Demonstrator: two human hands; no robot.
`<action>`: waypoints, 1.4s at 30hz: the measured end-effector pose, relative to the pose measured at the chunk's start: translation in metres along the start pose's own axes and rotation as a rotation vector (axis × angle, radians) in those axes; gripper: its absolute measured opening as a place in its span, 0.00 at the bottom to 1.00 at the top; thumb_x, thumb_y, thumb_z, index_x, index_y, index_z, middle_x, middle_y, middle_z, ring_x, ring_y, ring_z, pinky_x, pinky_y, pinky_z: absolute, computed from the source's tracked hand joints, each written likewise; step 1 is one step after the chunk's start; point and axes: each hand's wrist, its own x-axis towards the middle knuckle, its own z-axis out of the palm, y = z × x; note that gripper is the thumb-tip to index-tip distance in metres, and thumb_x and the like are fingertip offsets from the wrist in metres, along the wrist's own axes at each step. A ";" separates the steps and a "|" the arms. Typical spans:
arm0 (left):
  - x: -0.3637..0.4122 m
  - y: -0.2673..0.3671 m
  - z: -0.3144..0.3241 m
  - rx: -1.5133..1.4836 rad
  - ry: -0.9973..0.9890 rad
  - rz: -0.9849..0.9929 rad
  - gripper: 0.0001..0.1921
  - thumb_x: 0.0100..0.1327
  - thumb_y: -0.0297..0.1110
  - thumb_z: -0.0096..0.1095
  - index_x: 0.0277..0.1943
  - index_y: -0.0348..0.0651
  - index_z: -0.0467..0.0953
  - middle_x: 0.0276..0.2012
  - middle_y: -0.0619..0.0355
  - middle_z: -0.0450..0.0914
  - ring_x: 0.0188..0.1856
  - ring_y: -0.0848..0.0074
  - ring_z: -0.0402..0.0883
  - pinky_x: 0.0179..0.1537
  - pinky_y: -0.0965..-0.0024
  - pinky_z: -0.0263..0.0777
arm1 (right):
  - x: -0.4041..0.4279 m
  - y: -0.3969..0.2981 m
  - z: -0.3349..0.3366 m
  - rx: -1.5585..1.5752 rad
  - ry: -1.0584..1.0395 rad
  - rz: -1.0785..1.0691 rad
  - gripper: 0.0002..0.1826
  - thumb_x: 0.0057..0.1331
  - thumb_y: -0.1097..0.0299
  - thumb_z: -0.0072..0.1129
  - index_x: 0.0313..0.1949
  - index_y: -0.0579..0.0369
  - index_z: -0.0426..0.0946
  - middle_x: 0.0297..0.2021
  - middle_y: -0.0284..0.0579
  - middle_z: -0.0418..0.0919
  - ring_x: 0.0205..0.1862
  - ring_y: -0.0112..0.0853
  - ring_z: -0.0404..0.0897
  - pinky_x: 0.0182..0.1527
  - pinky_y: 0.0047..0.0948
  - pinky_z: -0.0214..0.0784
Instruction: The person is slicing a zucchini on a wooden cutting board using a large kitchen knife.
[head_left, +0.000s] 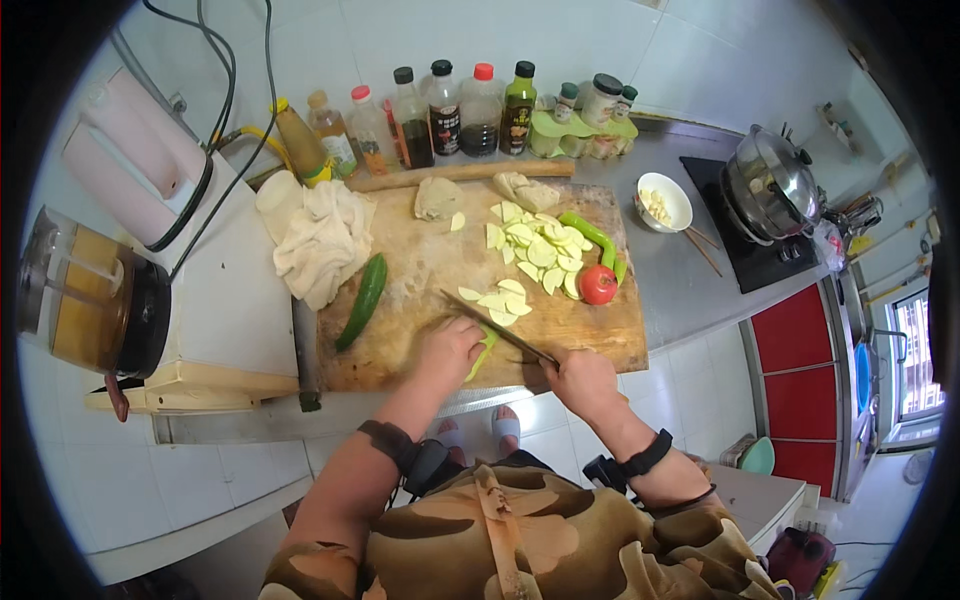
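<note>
My right hand (589, 381) grips a kitchen knife (501, 330), its blade slanting up and left across the wooden cutting board (412, 300). My left hand (452, 346) presses a pale green vegetable piece (484, 351) against the board beside the blade; the fingers partly hide it. Just beyond the knife lie several thin half-round slices (504, 302). A larger heap of such slices (540, 247) spreads farther back, next to a tomato (598, 285) and a green pepper (589, 227). On the left of the board rests a whole cucumber (363, 301).
Two dough-like lumps (439, 199) and a rolling pin (465, 175) lie at the back, before several bottles (444, 112). A crumpled cloth (326, 240) covers the board's left corner. Rightward are a bowl of garlic cloves (664, 201), chopsticks (703, 251) and a steel pot (772, 180) on a cooktop.
</note>
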 end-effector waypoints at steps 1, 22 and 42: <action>0.004 -0.004 -0.002 0.001 0.002 0.005 0.09 0.55 0.30 0.67 0.39 0.42 0.82 0.42 0.56 0.80 0.47 0.62 0.79 0.47 0.60 0.75 | 0.002 -0.001 -0.004 0.010 0.025 -0.043 0.09 0.62 0.60 0.59 0.37 0.48 0.83 0.23 0.51 0.81 0.28 0.47 0.82 0.33 0.46 0.75; -0.010 0.004 -0.007 -0.034 0.065 -0.014 0.05 0.55 0.28 0.67 0.35 0.42 0.81 0.38 0.56 0.79 0.44 0.61 0.79 0.45 0.61 0.76 | -0.013 -0.002 -0.002 0.023 0.057 -0.074 0.11 0.65 0.58 0.57 0.39 0.47 0.83 0.21 0.50 0.80 0.24 0.47 0.81 0.28 0.45 0.74; 0.013 0.022 0.006 0.043 0.069 -0.082 0.18 0.48 0.27 0.73 0.44 0.41 0.75 0.46 0.52 0.74 0.52 0.56 0.74 0.50 0.58 0.72 | 0.036 0.055 -0.016 0.278 0.238 0.172 0.11 0.63 0.57 0.60 0.38 0.49 0.84 0.25 0.53 0.81 0.30 0.49 0.82 0.33 0.45 0.75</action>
